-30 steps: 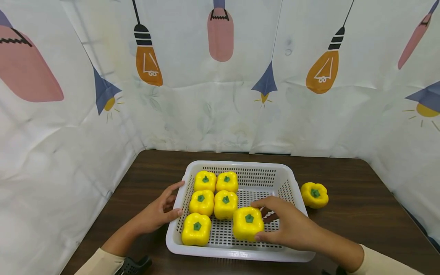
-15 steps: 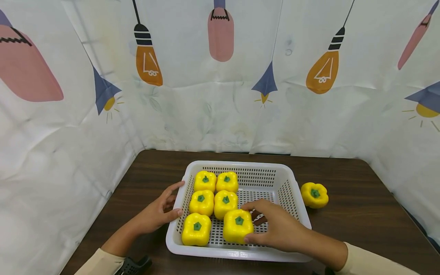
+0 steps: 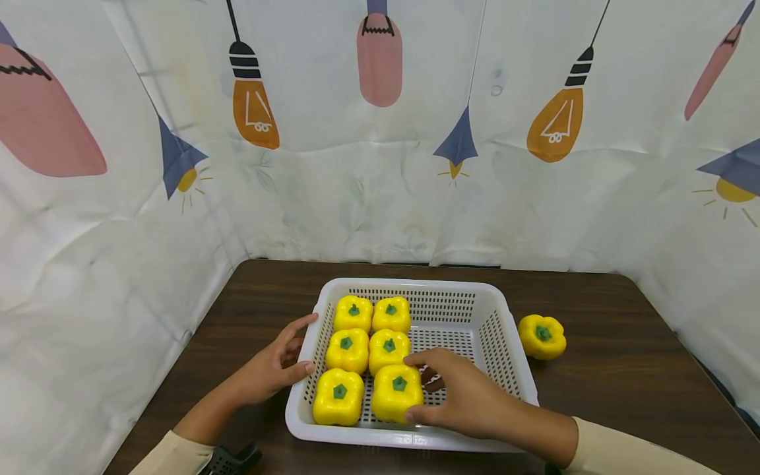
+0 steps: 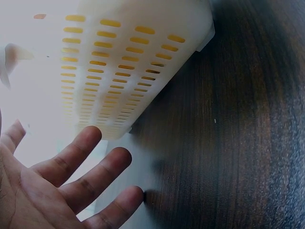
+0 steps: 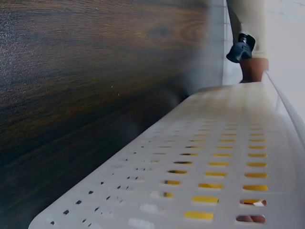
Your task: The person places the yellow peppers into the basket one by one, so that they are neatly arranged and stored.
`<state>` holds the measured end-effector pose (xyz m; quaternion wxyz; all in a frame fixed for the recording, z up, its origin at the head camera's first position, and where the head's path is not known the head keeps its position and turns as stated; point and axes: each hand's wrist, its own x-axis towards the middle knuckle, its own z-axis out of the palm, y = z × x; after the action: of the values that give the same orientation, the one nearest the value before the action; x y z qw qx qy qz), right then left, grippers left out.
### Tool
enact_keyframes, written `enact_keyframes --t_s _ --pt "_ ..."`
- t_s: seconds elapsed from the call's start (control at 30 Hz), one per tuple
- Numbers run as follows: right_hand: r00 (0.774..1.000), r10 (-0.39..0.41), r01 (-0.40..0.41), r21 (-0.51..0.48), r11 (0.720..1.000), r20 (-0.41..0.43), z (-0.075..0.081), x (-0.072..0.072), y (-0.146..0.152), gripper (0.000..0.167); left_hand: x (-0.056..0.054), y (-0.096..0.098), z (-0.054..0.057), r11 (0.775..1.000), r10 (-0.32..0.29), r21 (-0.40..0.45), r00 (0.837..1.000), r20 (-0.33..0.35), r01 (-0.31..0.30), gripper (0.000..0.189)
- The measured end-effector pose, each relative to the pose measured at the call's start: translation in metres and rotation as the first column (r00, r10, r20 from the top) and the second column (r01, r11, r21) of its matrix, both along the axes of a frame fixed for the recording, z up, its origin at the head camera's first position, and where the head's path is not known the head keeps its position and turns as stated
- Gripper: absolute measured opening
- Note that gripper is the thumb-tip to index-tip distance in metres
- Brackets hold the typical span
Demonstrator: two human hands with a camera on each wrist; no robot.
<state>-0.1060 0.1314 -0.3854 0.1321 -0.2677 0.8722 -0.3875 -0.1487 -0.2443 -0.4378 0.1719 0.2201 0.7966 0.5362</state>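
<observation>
My right hand [image 3: 475,399] pinches a yellow bell pepper [image 3: 392,404] with a green stem, thumb at its near side and fingers at its far side. This pepper is in the front row of a white perforated plastic basket [image 3: 439,441], just right of another yellow pepper [image 3: 337,406]. Two rows of peppers, among them one at the back left [image 3: 353,316], stand behind them, stems up. My left hand [image 3: 267,373] rests its thumb and index fingertip at the basket's left rim. In the left wrist view its other fingers [image 4: 95,186] stretch loosely beside the basket wall [image 4: 102,62].
One more yellow pepper [image 3: 543,338] lies on the dark wooden table [image 3: 617,376], right of the basket. A white printed cloth [image 3: 380,198] hangs behind and at both sides of the table. The right wrist view mostly shows the basket's slotted outer wall [image 5: 228,119].
My right hand has moved the pepper leftward inside the basket, close to the front-left pepper. The left hand has stayed at the rim.
</observation>
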Motion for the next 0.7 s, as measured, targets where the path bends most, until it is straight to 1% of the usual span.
enact_keyframes --t_s 0.33,0.53,0.7 --pt "1.000 0.000 0.000 0.014 1.000 0.009 -0.005 -0.002 -0.009 0.072 0.001 0.001 0.001 1.000 -0.004 -0.015 1.000 -0.005 0.004 0.080" --pt "1.000 0.017 -0.017 0.005 1.000 -0.005 -0.009 -0.003 -0.012 0.072 0.001 0.001 0.001 1.000 -0.007 -0.009 1.000 -0.006 0.007 0.080" --pt "1.000 0.021 -0.021 0.027 0.999 -0.014 -0.012 -0.004 -0.013 0.074 0.001 0.000 0.001 1.000 -0.011 0.000 1.000 -0.001 0.011 0.081"
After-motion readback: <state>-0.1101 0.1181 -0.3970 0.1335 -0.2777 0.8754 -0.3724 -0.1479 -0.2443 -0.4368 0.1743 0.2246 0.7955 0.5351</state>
